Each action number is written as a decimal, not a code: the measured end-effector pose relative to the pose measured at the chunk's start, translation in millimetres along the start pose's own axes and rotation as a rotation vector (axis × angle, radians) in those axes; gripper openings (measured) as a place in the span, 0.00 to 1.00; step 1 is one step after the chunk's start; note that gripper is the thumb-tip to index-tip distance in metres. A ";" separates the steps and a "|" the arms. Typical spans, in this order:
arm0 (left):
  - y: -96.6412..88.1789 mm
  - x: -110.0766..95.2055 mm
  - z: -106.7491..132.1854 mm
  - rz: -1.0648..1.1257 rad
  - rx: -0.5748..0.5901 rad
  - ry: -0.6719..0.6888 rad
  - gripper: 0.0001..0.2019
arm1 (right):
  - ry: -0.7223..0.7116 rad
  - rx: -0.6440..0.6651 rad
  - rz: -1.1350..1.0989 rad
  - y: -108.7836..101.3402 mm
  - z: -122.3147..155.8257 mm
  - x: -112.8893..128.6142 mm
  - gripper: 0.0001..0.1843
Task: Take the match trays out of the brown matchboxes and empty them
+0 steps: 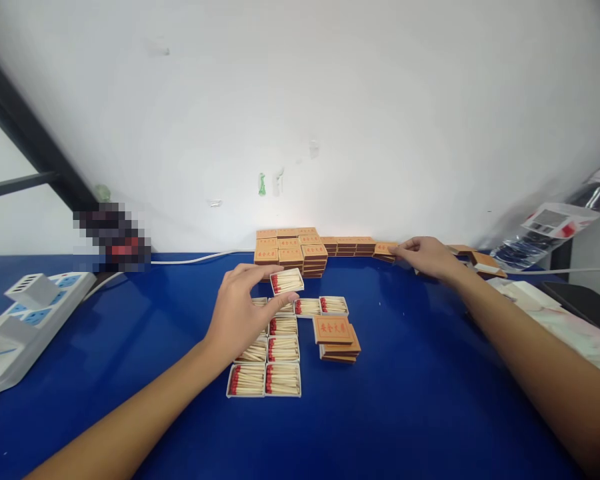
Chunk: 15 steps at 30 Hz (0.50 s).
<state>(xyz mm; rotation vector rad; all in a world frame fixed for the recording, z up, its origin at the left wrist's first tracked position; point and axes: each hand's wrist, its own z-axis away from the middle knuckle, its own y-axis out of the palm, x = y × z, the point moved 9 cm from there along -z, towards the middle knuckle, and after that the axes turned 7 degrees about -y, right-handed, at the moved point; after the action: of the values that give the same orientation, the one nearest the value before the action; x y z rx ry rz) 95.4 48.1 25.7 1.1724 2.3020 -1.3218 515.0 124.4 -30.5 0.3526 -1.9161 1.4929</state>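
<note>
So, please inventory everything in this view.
Match trays: about ten, white, centre
Raised tray: one, white, centre
Matchbox stack: one, orange, centre
Matchbox block: one, orange, rear
Matchbox row: one, orange, rear
Small stack: one, orange, right of row
Matchbox pieces: several, orange, right
Power strip: one, white, left
Plugs: two, white, left
Cable: count unclear, white, rear
Plastic package: one, transparent, right
Flat object: one, black, right
Crumpled heap: one, pale, right
Frame: one, black, left
Tabletop: one, blue, below
Wall: one, white, behind
Left hand: one, holding raised tray
Right hand: one, at small stack
</note>
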 end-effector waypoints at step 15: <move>-56.8 71.9 -43.9 -0.147 0.356 -0.175 0.23 | -0.552 -0.060 0.291 13.2 -22.1 -2.3 0.24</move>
<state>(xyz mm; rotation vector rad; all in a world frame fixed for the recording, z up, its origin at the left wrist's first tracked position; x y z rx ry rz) 14.3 105.9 45.8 0.9467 2.1190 -1.8666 516.5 148.6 -39.3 0.5169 -2.5298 1.6352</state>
